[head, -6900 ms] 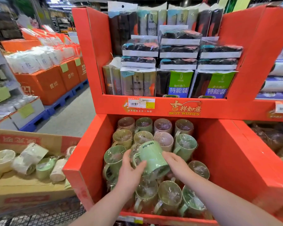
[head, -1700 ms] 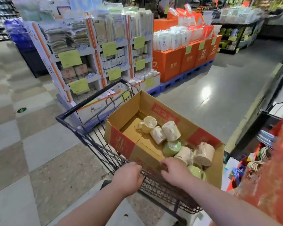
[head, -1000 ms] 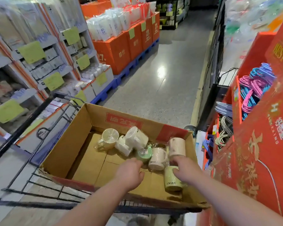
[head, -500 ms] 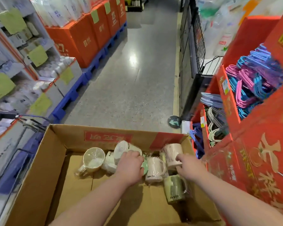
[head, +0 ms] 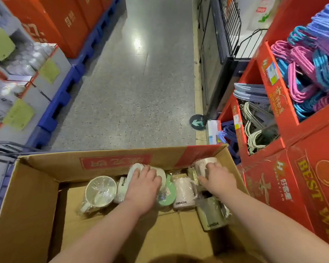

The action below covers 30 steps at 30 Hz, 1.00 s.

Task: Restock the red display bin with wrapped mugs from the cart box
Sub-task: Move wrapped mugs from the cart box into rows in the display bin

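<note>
Mugs in clear wrap lie along the far side of the cardboard box point(head: 36, 196), and both hands are down among them. The left hand point(head: 142, 188) lies palm-down on a white mug point(head: 135, 170) that rests on its side against the far wall; its fingers point(head: 145, 170) curl over the top of the mug, but whether they truly clamp it cannot be told from above. The right hand point(head: 216, 179) reaches to the far right corner, where its fingers point(head: 210, 166) are spread over the rim of a cream mug point(head: 203, 163) standing near the box wall; the thumb points left toward the middle, and a firm hold cannot be confirmed here either.

Between the two hands lie a green mug point(head: 168, 194) and a pale mug point(head: 184, 194) marked "concise". Left of the left hand, a cream mug with its mouth facing up point(head: 100, 192) sits beside another white mug point(head: 122, 188) with the same lettering. Under the right wrist, an olive mug point(head: 210, 213) lies on its side near the right wall.

To the right of the box stands a red cardboard display point(head: 285, 186) with gold lettering; its upper bins hold clothes hangers point(head: 308, 73) in pink, blue and purple. Grey speckled floor point(head: 131, 92) stretches ahead.
</note>
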Tool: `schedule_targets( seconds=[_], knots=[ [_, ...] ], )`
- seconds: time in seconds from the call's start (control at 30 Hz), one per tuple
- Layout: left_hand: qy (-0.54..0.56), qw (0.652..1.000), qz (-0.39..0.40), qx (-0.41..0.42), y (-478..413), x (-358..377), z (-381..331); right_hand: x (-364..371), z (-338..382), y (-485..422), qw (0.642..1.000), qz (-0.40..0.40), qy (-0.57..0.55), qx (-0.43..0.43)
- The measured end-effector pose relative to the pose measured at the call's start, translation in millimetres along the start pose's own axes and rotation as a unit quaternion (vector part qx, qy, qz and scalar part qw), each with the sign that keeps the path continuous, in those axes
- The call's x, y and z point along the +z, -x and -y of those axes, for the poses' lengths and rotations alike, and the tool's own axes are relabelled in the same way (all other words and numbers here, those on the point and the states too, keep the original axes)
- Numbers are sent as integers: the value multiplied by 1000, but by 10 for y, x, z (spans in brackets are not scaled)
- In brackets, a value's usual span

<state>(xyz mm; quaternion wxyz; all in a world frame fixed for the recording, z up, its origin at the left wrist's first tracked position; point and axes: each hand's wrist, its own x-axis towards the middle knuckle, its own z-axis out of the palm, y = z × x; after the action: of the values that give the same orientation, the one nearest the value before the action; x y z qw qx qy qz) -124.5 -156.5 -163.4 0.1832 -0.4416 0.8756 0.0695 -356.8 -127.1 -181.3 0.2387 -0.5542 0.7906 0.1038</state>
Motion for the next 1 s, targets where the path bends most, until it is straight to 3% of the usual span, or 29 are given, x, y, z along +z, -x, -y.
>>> schedule_targets(
  seconds=[0.23,0.57,0.73,1.0],
  knots=[
    [96,989,-61,-91,0,89,212,131,50,-148,998,-16,-3,64],
    [122,968,-195,-101,147,84,262,71,-45,-86,992,-18,-37,120],
    [203,952,-184,-135,171,-114,167,13,-175,140,987,-13,-96,129],
    [404,887,-101,-201,214,-208,-227,-51,-238,660,971,-61,-199,119]
  ],
)
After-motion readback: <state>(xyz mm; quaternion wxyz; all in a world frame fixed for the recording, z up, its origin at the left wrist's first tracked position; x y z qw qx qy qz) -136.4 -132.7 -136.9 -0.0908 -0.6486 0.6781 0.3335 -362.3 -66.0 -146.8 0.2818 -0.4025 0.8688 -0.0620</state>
